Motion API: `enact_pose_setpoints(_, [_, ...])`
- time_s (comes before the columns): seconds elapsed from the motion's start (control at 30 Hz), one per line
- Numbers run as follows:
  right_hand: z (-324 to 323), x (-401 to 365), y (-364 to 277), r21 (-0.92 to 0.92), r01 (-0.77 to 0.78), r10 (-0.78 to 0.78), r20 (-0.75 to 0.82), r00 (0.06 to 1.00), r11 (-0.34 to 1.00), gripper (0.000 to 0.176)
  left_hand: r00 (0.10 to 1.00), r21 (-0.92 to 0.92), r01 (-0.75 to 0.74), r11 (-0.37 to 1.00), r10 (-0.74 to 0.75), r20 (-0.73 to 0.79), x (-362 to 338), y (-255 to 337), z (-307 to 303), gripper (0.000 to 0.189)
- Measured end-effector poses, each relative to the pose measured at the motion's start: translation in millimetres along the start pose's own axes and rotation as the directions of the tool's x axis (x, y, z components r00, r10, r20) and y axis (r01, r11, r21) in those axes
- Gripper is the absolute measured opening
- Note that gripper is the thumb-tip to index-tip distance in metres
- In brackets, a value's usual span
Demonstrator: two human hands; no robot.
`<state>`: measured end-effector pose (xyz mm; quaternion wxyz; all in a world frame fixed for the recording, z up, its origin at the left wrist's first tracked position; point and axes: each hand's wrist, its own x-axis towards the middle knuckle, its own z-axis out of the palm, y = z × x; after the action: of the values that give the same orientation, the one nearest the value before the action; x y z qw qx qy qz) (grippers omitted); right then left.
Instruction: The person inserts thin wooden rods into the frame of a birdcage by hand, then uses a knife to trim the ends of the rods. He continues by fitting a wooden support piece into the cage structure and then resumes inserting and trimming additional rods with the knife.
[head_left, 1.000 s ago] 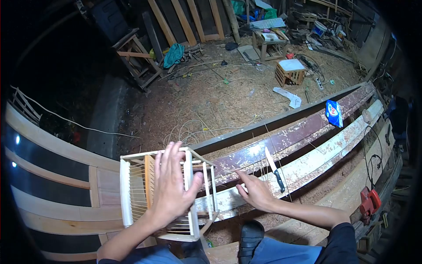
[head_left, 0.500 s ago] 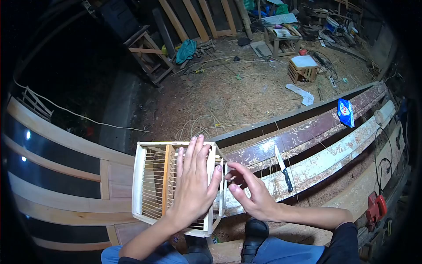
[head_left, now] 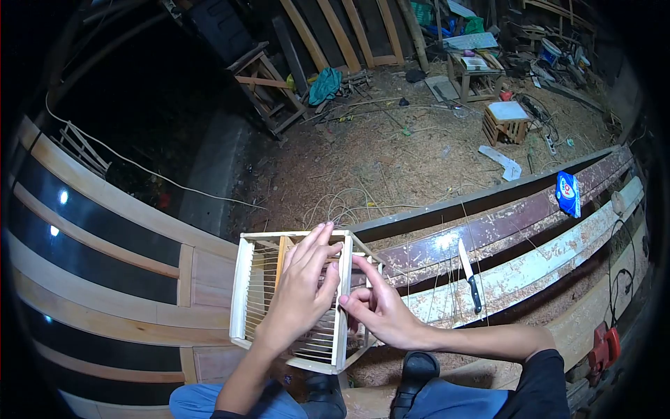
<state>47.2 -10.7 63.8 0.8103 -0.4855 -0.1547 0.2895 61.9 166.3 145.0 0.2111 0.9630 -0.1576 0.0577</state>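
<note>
A small wooden cage (head_left: 241, 300) with thin bars and an orange-brown crosspiece stands in front of me, close to my legs. Across its barred side lies my left hand (head_left: 301, 290), fingers stretched along the bars and thumb apart. My right hand (head_left: 382, 315) is at the cage's right edge, with thumb and bent index finger closed about the pale frame strip. The other right fingers curl inward, and whatever may be between them is hidden. A knife (head_left: 471, 279) with a black handle rests on the bench to the right, near several thin sticks (head_left: 438, 290).
Shavings cover the long bench planks (head_left: 516, 269). A blue packet (head_left: 568, 194) lies at the far right, above a red power tool (head_left: 604, 349). Panelled wooden frames (head_left: 105, 293) extend leftward. Beyond are a slatted stool (head_left: 507, 122), a small table (head_left: 474, 70) and loose cord (head_left: 342, 206).
The view has shifted, so the scene sits lower and further right. My right hand has moved onto the cage's edge strip, its thumb now against it. My left hand stays on the bars.
</note>
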Motion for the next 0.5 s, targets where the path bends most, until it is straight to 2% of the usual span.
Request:
enact_pose_setpoints(0.07, [-3,0,-6,0.062,-0.019,0.018,0.016,1.0,0.998,0.079,0.997,0.054,-0.066,0.996,0.064,0.035,-3,0,-6,0.048])
enact_pose_setpoints(0.17, [-11,0,-18,0.056,-0.014,0.015,-0.017,1.0,0.998,0.076,0.999,0.096,-0.02,0.995,0.015,0.048,-5,5,-2,0.054])
enact_pose_setpoints(0.23, [-22,2,-8,-0.118,0.028,-0.03,-0.015,0.999,0.993,0.071,0.999,0.152,0.013,0.988,-0.018,0.036,-8,7,9,0.061])
enact_pose_setpoints(0.27, [-24,-1,-4,-0.118,0.025,-0.028,-0.023,0.999,0.993,0.071,0.999,0.146,0.009,0.989,-0.015,0.04,-10,10,14,0.061])
enact_pose_setpoints(0.33, [-24,-8,3,0.002,0.023,-0.023,-0.048,0.999,1.0,0.067,1.0,0.193,0.015,0.981,-0.017,0.013,-11,15,20,0.061])
enact_pose_setpoints(0.5, [-27,-12,-1,-0.106,0.051,-0.061,-0.088,0.994,0.993,0.071,0.995,0.097,0.099,0.99,-0.101,0.018,-16,19,16,0.062])
